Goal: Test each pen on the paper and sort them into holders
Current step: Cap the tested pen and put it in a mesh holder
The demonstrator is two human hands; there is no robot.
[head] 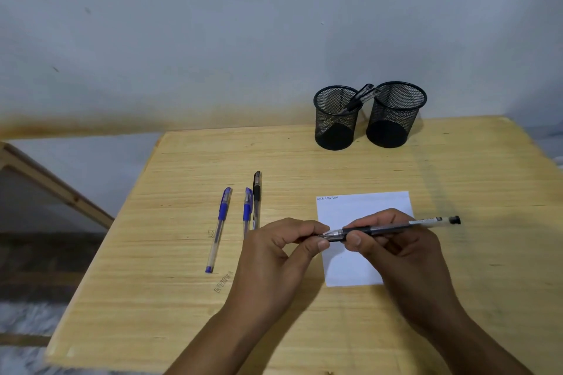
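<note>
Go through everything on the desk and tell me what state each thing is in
Black pen: held level over the paper, both hands on it.
Paper: flat, writing at top.
Left holder: upright, pens inside.
Right holder: upright, looks empty.
Three pens: lying capped on table.

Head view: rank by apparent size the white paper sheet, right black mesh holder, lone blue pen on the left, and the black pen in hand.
1. White paper sheet, though hands partly cover it.
2. Right black mesh holder.
3. Lone blue pen and held black pen: look alike; the held one is nearer the camera, so unranked.
</note>
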